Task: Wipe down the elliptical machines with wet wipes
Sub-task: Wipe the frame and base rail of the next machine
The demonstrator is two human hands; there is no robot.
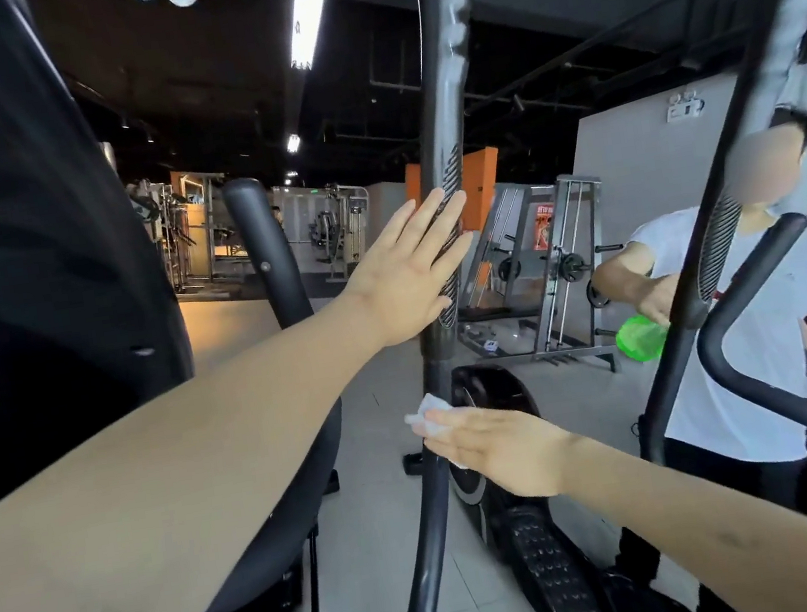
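Wiping of one elliptical machine (499, 393), seen from the head camera. The upright handle bar (442, 108) runs through the middle of the view. Pale wet-looking streaks near its top suggest that stretch has been wiped, though they may partly be reflected light. The ribbed grip (447, 170) shows no such sheen. The lower curve of the bar is the part in hand, so this bar appears roughly half done. The pedal (546, 560) and a neighbouring machine's bar (715, 231) look untouched, and most of the task is judged still ahead.

Left hand (405, 274): fully spread, fingers straight, with the palm and fingertips laid flat against the ribbed grip. It grips nothing and probably steadies the bar.

Right hand (493, 441): fingers extended and close together, pressing the wet wipe (427, 414) against the bar just below its joint. The crumpled white wipe shows beyond the fingertips. The thumb is hidden, so a pinch cannot be ruled out.

At right, another person in a white shirt (741, 362) holds a green spray bottle (641, 337) beside the second machine.
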